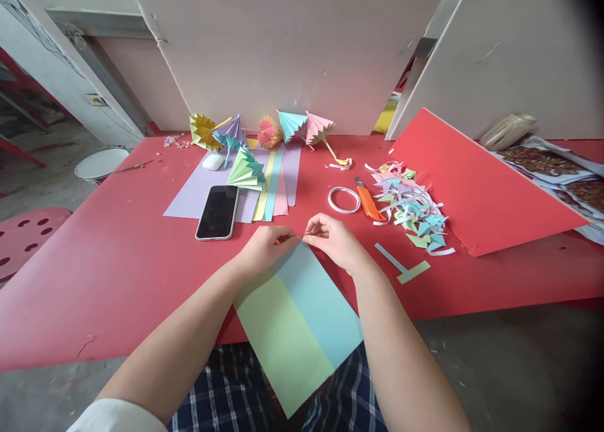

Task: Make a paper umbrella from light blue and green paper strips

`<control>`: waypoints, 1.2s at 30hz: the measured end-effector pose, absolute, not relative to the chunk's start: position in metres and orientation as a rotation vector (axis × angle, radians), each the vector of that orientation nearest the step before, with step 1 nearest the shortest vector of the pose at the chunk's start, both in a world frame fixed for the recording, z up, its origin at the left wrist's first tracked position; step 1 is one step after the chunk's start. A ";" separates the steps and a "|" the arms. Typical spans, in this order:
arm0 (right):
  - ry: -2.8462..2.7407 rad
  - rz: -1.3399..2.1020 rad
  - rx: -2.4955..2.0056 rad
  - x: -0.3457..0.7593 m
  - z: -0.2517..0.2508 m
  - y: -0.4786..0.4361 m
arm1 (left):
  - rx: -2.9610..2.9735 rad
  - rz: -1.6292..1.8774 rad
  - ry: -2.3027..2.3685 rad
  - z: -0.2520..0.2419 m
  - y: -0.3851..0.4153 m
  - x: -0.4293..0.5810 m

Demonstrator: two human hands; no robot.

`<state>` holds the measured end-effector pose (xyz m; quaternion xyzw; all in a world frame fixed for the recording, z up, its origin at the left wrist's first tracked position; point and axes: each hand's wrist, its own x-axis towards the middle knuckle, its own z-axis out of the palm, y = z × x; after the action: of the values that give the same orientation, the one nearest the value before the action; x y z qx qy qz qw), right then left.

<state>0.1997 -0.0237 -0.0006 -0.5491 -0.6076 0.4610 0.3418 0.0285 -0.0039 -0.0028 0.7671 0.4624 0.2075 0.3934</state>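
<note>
A sheet of paper, half green and half blue (295, 322), lies over the near edge of the red table (117, 262) and hangs toward my lap. My left hand (265, 248) and my right hand (333, 238) both pinch its far edge, fingertips almost meeting at the middle of that edge. Both hands are closed on the paper.
A black phone (218, 212) lies left of my hands on lilac paper (189, 196). Folded paper umbrellas (264, 133) line the back. A tape ring (344, 200), orange cutter (369, 204), paper scraps (413, 209) and a tilted red board (476, 180) sit right. A pink stool (26, 234) stands left.
</note>
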 end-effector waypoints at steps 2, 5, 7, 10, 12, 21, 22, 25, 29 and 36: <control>-1.583 1.159 -1.429 0.199 0.000 -0.024 | 1.946 0.550 1.172 -0.002 -0.004 0.029; -1.588 1.136 -1.430 0.196 -0.002 -0.023 | 1.953 0.574 1.161 -0.003 -0.004 0.029; -1.584 1.131 -1.424 0.195 -0.003 -0.023 | 1.948 0.580 1.149 -0.004 -0.003 0.028; -1.591 1.136 -1.401 0.193 -0.002 -0.024 | 1.944 0.586 1.137 -0.005 -0.002 0.027; -1.604 1.130 -1.388 0.193 -0.002 -0.024 | 1.948 0.586 1.128 -0.006 -0.001 0.027; -1.589 1.098 -1.456 0.195 0.000 -0.024 | 1.964 0.625 1.125 -0.009 0.001 0.026; -1.587 1.102 -1.480 0.195 0.001 -0.025 | 1.967 0.623 1.127 -0.009 0.001 0.026; -1.587 1.115 -1.531 0.197 0.001 -0.025 | 1.973 0.608 1.123 -0.009 0.001 0.026; -1.581 1.135 -1.534 0.197 0.001 -0.025 | 1.977 0.604 1.121 -0.009 0.001 0.026; -1.606 1.153 -1.553 0.195 0.002 -0.025 | 1.974 0.605 1.114 -0.010 0.002 0.026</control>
<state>0.1948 -0.0251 0.0016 -0.5875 -0.6075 0.4364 0.3088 0.0255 0.0015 -0.0095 0.7759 0.4376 0.2377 0.3874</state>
